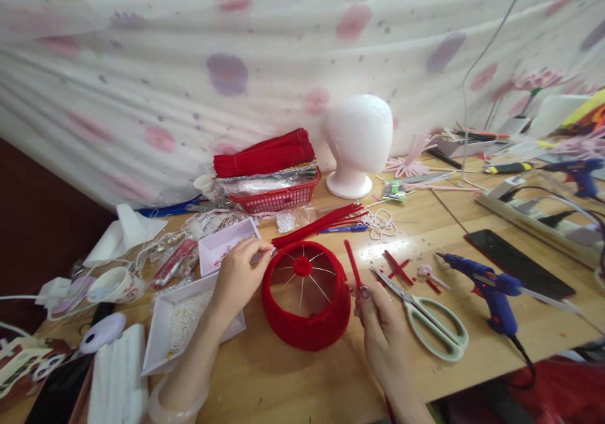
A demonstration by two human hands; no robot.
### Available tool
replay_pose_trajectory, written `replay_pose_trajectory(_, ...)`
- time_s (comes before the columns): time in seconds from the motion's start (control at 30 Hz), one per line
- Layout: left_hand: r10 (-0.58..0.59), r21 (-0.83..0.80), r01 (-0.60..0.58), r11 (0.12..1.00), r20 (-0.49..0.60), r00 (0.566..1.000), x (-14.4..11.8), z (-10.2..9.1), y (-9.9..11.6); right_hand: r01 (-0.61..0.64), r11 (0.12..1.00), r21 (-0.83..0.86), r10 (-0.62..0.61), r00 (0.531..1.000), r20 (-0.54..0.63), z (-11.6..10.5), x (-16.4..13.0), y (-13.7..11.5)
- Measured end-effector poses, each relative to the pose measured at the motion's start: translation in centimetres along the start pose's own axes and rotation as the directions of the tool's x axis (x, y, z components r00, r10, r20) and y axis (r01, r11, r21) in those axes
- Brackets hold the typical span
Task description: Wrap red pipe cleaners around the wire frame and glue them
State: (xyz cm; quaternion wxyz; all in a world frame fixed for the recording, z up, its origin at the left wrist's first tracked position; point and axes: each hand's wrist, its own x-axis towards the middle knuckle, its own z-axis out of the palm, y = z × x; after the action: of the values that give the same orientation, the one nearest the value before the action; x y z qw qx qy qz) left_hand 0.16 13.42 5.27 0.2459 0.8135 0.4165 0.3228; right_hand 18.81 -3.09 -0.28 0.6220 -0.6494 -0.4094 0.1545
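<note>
A round red fuzzy hat-like frame (307, 334) rests on the table, with thin wire spokes running to a small red disc (303, 266) at its centre. My left hand (240, 273) pinches its upper left rim between thumb and fingers. In my right hand (384, 323), at the frame's right side, a red pipe cleaner (351, 261) is gripped between thumb and fingers and points upward. Beside that hand lie scissors (437, 326) with pale green handles and short red pipe cleaner pieces (397, 268). A bundle of red pipe cleaners (321, 223) lies behind the frame.
A blue glue gun (491, 285) and a black phone (520, 263) lie at right, near a power strip (539, 222). White trays of beads (154, 339) stand at left. Behind are a red basket (278, 200) and a white foam head (359, 140).
</note>
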Motion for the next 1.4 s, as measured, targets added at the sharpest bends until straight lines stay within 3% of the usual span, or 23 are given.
replay_pose_trajectory(0.1,-0.038,-0.024,0.037,0.999,-0.054,0.998,-0.7,-0.8,1.2,-0.013,0.999,-0.039,0.012,0.999,-0.038,-0.6,0.4,-0.3)
replay_pose_trajectory(0.2,-0.054,-0.074,0.051,0.996,-0.042,0.998,-2.3,-1.2,3.4,0.045,0.996,-0.074,-0.046,0.999,-0.02,-0.8,0.7,-1.0)
replay_pose_trajectory(0.3,-0.133,-0.263,0.13,0.956,0.006,0.991,-4.6,-0.2,5.8,0.155,0.984,-0.086,-0.153,0.988,0.027,-0.8,0.6,-1.8)
replay_pose_trajectory(0.4,-0.186,-0.454,0.203,0.868,0.083,0.979,-6.9,1.7,7.7,0.282,0.958,-0.057,-0.276,0.955,0.106,-0.9,0.2,-2.7)
replay_pose_trajectory(0.53,-0.232,-0.597,0.289,0.748,0.172,0.957,-8.7,3.4,8.9,0.448,0.891,-0.07,-0.417,0.871,0.259,-1.8,-0.3,-3.3)
replay_pose_trajectory(0.63,-0.327,-0.699,0.347,0.625,0.169,0.93,-9.3,3.3,9.1,0.508,0.854,-0.115,-0.452,0.832,0.322,-3.0,-0.5,-3.4)
replay_pose_trajectory(0.77,-0.358,-0.788,0.352,0.506,0.18,0.916,-9.9,2.2,8.4,0.564,0.804,-0.186,-0.464,0.792,0.397,-5.0,-0.4,-3.3)
replay_pose_trajectory(0.87,-0.442,-0.826,0.327,0.459,0.107,0.89,-10.2,0.9,6.8,0.511,0.806,-0.3,-0.404,0.844,0.353,-6.6,-0.4,-2.5)
replay_pose_trajectory(0.97,-0.529,-0.84,0.286,0.462,-0.002,0.849,-10.4,-0.9,4.2,0.304,0.865,-0.398,-0.268,0.952,0.145,-8.4,-0.5,-1.4)
replay_pose_trajectory(1.07,-0.563,-0.837,0.243,0.491,-0.091,0.821,-10.5,-2.6,2.2,0.156,0.885,-0.438,-0.207,0.976,-0.069,-9.9,-0.5,-1.0)
replay_pose_trajectory(1.17,-0.554,-0.848,0.291,0.444,-0.005,0.832,-10.9,-2.5,2.4,0.211,0.881,-0.424,-0.308,0.935,-0.174,-10.4,-0.1,-1.5)
replay_pose_trajectory(1.23,-0.499,-0.849,0.344,0.402,0.113,0.859,-11.1,-1.3,3.6,0.323,0.855,-0.406,-0.405,0.904,-0.134,-9.7,0.1,-2.2)
replay_pose_trajectory(1.3,-0.426,-0.831,0.407,0.379,0.234,0.874,-11.2,0.7,5.1,0.418,0.812,-0.407,-0.452,0.892,0.013,-8.3,-0.1,-2.9)
replay_pose_trajectory(1.4,-0.194,-0.789,0.5,0.358,0.461,0.866,-11.4,3.6,6.9,0.459,0.812,-0.361,-0.37,0.883,0.29,-5.4,-1.3,-3.8)
